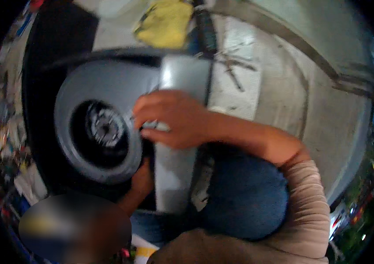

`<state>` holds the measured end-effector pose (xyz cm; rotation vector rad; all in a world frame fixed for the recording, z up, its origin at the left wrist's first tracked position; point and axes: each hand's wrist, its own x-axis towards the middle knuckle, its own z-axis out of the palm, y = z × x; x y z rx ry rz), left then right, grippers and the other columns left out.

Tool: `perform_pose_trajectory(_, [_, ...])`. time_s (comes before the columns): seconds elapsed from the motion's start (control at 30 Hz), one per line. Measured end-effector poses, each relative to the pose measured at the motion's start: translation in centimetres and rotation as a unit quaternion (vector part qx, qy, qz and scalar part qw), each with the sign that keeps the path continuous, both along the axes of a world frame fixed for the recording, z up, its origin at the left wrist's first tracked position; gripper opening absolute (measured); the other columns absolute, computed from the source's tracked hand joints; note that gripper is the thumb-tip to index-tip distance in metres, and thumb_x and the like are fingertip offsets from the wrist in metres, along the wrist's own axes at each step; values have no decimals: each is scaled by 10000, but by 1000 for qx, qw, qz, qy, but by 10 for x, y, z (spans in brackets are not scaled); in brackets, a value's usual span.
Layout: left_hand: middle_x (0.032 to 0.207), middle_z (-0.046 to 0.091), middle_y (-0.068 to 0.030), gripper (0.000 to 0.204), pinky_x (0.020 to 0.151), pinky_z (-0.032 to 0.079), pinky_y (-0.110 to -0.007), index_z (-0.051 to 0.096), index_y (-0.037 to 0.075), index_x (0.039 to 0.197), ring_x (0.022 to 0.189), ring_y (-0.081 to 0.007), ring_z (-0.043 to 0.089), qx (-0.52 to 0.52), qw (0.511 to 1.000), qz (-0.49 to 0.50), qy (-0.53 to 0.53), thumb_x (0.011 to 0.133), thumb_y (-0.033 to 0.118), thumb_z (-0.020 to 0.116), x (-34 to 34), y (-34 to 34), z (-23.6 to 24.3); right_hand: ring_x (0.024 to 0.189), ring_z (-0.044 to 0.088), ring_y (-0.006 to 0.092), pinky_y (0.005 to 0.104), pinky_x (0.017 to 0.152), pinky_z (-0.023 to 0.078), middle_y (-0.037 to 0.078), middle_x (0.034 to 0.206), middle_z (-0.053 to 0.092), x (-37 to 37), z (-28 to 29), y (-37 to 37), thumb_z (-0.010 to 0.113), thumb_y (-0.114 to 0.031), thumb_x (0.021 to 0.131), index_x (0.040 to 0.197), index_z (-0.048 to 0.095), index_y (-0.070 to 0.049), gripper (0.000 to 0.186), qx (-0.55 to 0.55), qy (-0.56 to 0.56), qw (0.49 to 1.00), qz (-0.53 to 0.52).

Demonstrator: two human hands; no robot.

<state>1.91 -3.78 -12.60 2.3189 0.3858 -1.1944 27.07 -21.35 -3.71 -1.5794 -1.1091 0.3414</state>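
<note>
A grey machine housing with a wide round rim lies in front of me. Inside its dark opening sits a silvery ribbed hub. My right hand reaches across a flat grey panel joined to the rim's right side. Its fingers are curled at the rim's edge, closed around a small pale piece whose kind I cannot make out. Lower down, my left hand is against the rim's lower right side, in the gap by the panel. Its fingers are mostly hidden there.
A crumpled yellow cloth lies beyond the machine, with a dark brush-like object beside it. Several thin tools rest on a pale sheet to the right. Mixed clutter fills the far left. A blurred patch covers the lower left.
</note>
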Motion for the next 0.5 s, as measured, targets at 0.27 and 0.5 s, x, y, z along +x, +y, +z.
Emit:
perform_pose_trajectory(0.27, [945,623,-187,315,750,485,-457,531,83,1116,874,-357,608,-20,993,26,-117,813,65,447,35,-35,8,857,587,266,346,743,472,89,908,587,18,21,-14,634,-97,705,843,595,-64,147,-35,-26,999,-15])
perform_pose_trajectory(0.5, [1031,599,-210,361,821,463,-443,548,97,1163,941,-367,589,-74,990,96,-75,813,80,465,36,-36,-24,850,592,249,327,736,474,94,912,591,21,17,-12,620,-53,706,856,598,-50,152,-43,-20,999,-11])
